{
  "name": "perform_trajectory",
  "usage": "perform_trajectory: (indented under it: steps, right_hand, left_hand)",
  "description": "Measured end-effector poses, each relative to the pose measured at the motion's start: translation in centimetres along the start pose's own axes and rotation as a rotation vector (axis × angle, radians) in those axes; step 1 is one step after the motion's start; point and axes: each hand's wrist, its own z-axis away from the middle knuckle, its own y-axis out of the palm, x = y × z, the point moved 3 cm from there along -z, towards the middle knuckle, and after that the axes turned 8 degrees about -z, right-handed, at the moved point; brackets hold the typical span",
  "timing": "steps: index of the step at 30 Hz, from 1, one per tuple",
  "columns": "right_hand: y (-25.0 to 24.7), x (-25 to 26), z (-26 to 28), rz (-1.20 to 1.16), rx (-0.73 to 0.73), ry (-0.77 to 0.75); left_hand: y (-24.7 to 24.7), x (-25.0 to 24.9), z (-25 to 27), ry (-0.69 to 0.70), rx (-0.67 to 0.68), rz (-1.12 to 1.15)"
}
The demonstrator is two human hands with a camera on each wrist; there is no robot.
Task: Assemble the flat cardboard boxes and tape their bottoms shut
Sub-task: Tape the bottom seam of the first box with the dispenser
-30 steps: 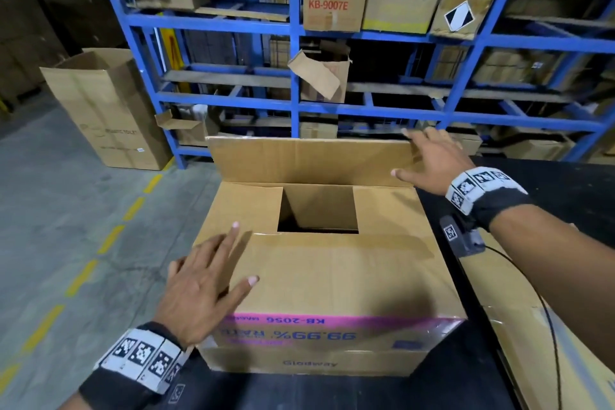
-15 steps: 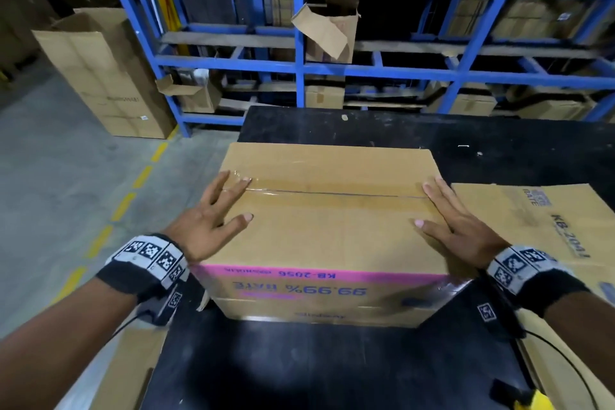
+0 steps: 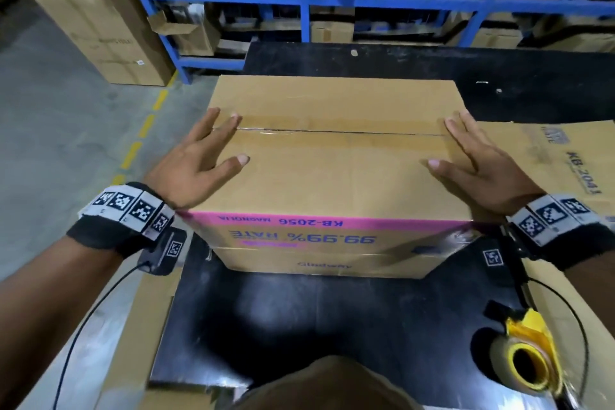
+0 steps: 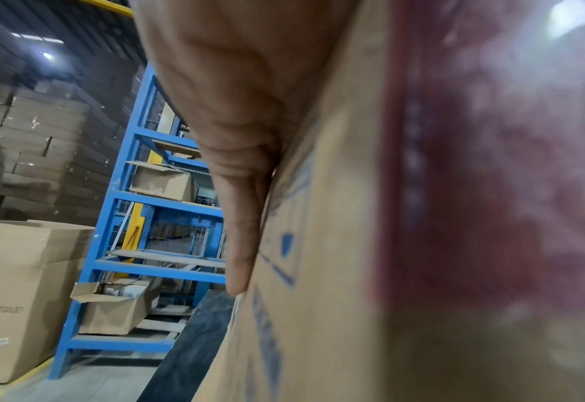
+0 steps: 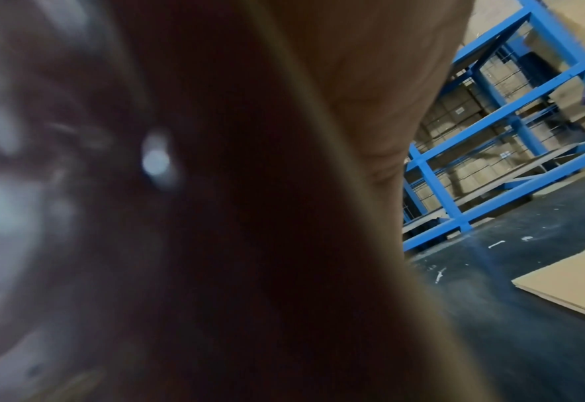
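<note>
The cardboard box (image 3: 336, 156) stands upside down on the black worktop (image 3: 332, 326), its printing inverted and its bottom flaps folded shut and facing up. The seam (image 3: 339, 132) between the two long flaps runs from side to side; glossy tape shows near its left end, but whether tape covers the whole seam cannot be told. The left hand (image 3: 196, 163) lies flat over the left edge of the box, its fingers (image 3: 229, 125) straight and spread wide, holding nothing, with the tips at the seam. The right hand (image 3: 479, 163) mirrors it at the right edge, fingers (image 3: 457, 128) likewise straight and pressing down. The left wrist view confirms a palm laid along the box's side wall; the right wrist view is mostly dark and blurred.

The tape dispenser (image 3: 525, 359) sits on the worktop near the person's right, well apart from the box, and a flat carton (image 3: 559, 156) lies just beside the box under the right hand.

The likely risk is the flaps springing up when one hand lifts to fetch the dispenser, since only palm pressure appears to hold them. A gap at the seam would leave tape bridging air and sticking badly. The light, empty box may also slide on the smooth worktop if pushed unevenly.
</note>
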Motion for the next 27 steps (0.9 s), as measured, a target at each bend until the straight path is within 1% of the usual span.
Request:
perform_trajectory:
  steps: [3,5,9,12,16,21,23,27]
  right_hand:
    - [1.0,-0.4,0.7,-0.003,-0.029,-0.058]
    - [1.4,-0.4,0.8,-0.026,-0.068,-0.102]
    - [1.7,0.1,1.0,-0.069,-0.148,-0.172]
    - [2.5,-0.1,0.5,-0.090,-0.180,-0.202]
    - [3.3,-0.9,-0.7,-0.110,-0.162,-0.189]
    - [6.0,-1.5,-1.3,-0.159,-0.100,-0.149]
    - [6.8,-1.4,-1.7,-0.176,-0.099,-0.132]
    - [6.5,-0.6,-3.1,-0.164,-0.087,-0.111]
  left_hand:
    - [1.0,-0.2,0.8,-0.016,-0.022,0.015]
    - [1.3,-0.3,1.0,-0.025,-0.062,0.018]
    - [1.0,-0.9,0.9,-0.001,-0.139,-0.006]
    - [1.0,-1.2,0.8,-0.019,-0.147,-0.023]
    - [0.9,-1.2,0.1,-0.040,-0.133,-0.028]
    - [0.6,0.1,-0.6,-0.071,-0.078,-0.040]
    - [0.6,0.9,-0.7,-0.083,-0.062,-0.046]
    - [0.5,2.3,-1.1,-0.108,-0.063,-0.045]
